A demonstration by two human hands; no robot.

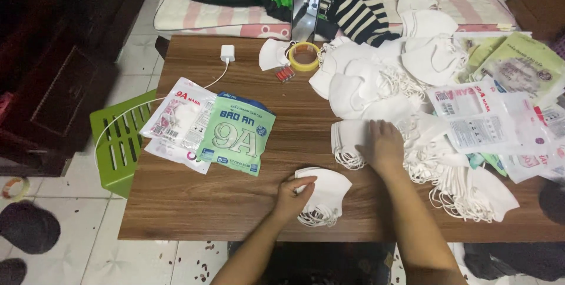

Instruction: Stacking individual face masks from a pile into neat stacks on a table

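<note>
Your left hand [292, 195] pinches the left edge of a small stack of folded white face masks [322, 194] lying near the front edge of the wooden table [200, 202]; the stack's long axis runs left to right, its ear loops trailing toward you. Your right hand [384, 144] rests palm-down, fingers spread, on a second mask stack [347, 141] just behind, gripping nothing. A large heap of loose masks [382, 79] lies farther back. A green mask packet [236, 135] lies to the left, well apart.
</note>
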